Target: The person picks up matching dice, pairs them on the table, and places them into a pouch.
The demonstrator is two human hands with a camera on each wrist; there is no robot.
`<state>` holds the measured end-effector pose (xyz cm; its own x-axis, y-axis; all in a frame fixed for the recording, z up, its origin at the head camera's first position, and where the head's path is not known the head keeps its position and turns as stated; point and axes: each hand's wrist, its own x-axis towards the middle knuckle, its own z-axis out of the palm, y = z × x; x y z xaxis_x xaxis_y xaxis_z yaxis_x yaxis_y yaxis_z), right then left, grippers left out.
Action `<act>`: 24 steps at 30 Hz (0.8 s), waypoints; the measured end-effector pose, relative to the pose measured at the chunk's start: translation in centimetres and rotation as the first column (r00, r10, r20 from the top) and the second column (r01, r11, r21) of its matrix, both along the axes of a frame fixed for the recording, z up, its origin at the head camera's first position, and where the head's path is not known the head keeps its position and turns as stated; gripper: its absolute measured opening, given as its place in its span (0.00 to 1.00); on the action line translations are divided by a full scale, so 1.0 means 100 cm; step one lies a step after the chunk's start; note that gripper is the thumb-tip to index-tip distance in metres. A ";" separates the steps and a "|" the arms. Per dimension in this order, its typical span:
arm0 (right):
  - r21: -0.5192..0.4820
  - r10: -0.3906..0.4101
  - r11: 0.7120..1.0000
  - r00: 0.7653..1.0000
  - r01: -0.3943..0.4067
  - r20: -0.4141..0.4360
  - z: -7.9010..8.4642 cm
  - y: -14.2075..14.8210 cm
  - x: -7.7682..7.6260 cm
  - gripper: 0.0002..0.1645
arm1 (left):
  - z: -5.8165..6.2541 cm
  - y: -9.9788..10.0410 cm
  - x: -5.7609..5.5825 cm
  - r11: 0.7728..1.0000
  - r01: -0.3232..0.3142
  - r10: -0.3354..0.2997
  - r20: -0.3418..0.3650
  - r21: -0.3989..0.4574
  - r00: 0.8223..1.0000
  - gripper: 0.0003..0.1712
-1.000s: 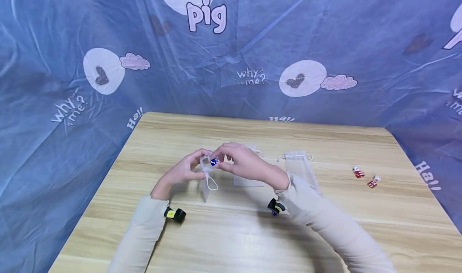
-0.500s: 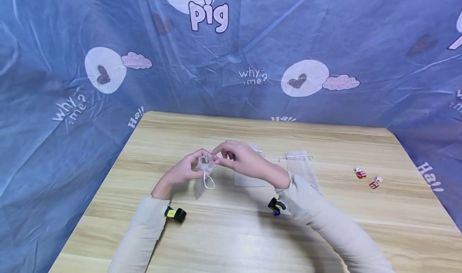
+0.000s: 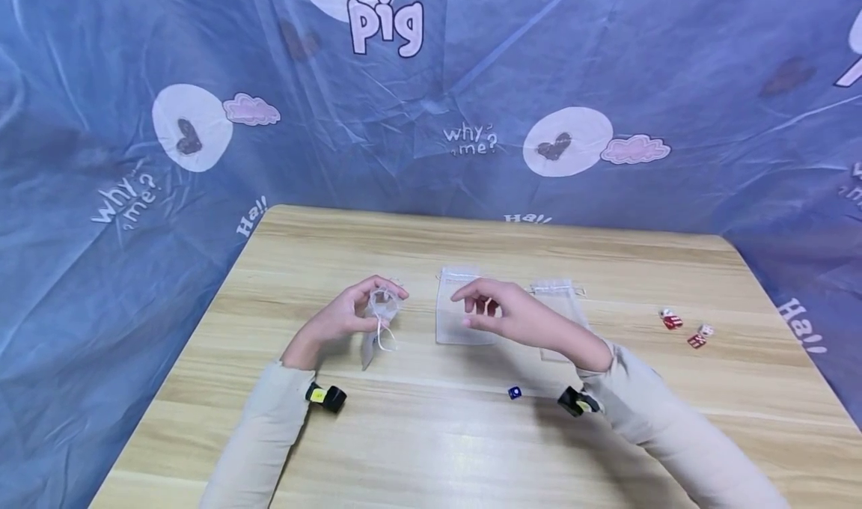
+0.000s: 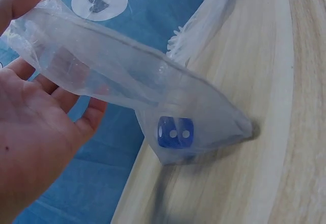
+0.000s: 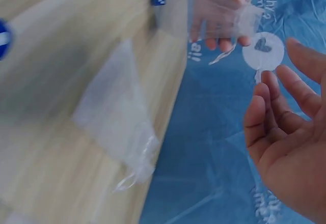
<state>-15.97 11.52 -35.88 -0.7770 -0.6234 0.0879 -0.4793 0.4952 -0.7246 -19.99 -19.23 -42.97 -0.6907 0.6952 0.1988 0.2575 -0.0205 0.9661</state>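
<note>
My left hand [image 3: 340,317] holds a sheer white organza drawstring bag [image 3: 387,305] at its mouth, thumb and fingers around the opening. In the left wrist view a blue die [image 4: 175,132] with white pips lies inside, near the bottom of the bag. The bag's lower end hangs down to the wooden table. My right hand [image 3: 515,314] is over the table to the right, with fingers loosely bent and nothing between them. Below it, a second blue die [image 3: 515,393] lies on the tabletop.
Two more flat organza bags lie behind the right hand: a middle bag [image 3: 453,322] and a right bag [image 3: 555,293]. Farther right are red dice [image 3: 697,340] and white dice [image 3: 705,330]. A blue printed cloth [image 3: 431,165] stands around the table.
The right hand held a blue die at the bag's mouth, let it go into the bag, and has drawn back to the right without it. The left hand stays on the bag.
</note>
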 end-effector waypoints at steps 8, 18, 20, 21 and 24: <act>0.041 0.037 0.998 0.995 -0.040 0.088 -0.028 0.039 0.020 0.25 | 0.000 -0.001 0.000 1.000 0.013 -0.013 0.002 0.016 1.000 0.28; 0.014 0.066 0.997 0.970 -0.071 0.234 -0.063 0.067 0.042 0.28 | 0.000 -0.002 -0.001 0.999 0.036 -0.036 -0.004 0.040 0.999 0.28; 0.017 0.061 0.998 0.964 -0.068 0.258 -0.067 0.069 0.046 0.27 | 0.000 -0.002 -0.001 0.998 0.042 -0.042 -0.010 0.045 0.999 0.28; 0.023 0.057 0.998 0.963 -0.065 0.264 -0.069 0.070 0.047 0.27 | 0.000 -0.002 -0.001 0.998 0.044 -0.043 -0.010 0.048 0.999 0.28; 0.054 0.041 0.997 0.964 -0.057 0.265 -0.075 0.073 0.051 0.26 | 0.000 -0.001 -0.001 0.998 0.045 -0.044 -0.011 0.049 0.999 0.27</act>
